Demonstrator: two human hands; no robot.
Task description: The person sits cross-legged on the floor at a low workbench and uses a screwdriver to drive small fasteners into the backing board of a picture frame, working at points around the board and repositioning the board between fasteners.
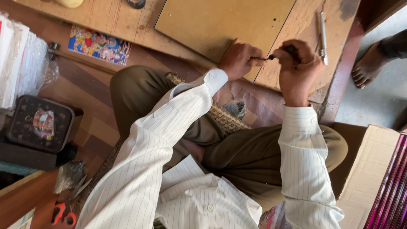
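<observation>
I sit cross-legged in front of a low wooden worktable (296, 25). A flat tan board (220, 23) lies on it. My left hand (239, 57) rests on the board's near corner, its fingers pinching the thin metal tip of a small dark-handled tool (271, 56). My right hand (296, 63) is closed around the tool's handle, just to the right of the board's edge. The two hands almost touch. The tool's tip is too small to make out.
A silver pen-like tool (323, 36) lies on the table to the right. Another person's bare foot (369, 65) is at far right. A colourful picture (99, 44), a dark tray (38, 123), red-handled scissors (63, 214), a cardboard box (364, 169) and purple strips (392, 191) lie around me.
</observation>
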